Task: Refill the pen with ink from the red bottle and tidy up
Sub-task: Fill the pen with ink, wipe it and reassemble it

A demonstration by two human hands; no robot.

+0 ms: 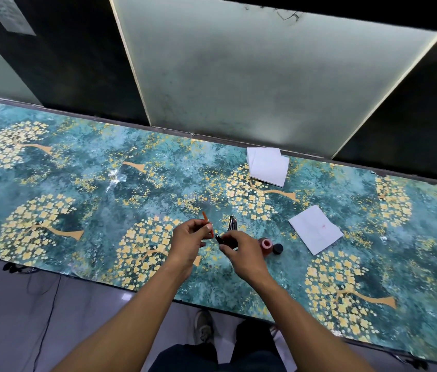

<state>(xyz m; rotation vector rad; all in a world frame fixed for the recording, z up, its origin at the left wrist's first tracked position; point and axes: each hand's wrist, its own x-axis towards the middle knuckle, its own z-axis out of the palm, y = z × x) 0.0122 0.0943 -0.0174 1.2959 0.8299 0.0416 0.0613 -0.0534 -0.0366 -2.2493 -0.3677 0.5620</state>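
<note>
Red ink bottle: uncapped, upright on the floral table cover; black cap just beside it. Left hand, left of bottle: pinches a thin orange refill tube. Right hand, between them: grips a dark pen barrel. Stained tissue right of bottle; folded tissues beyond.

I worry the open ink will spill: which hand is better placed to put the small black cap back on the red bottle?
The right hand, probably. The small black cap and the open red ink bottle stand just beside it, while the left hand is farther away and holds a thin orange pen part.
</note>
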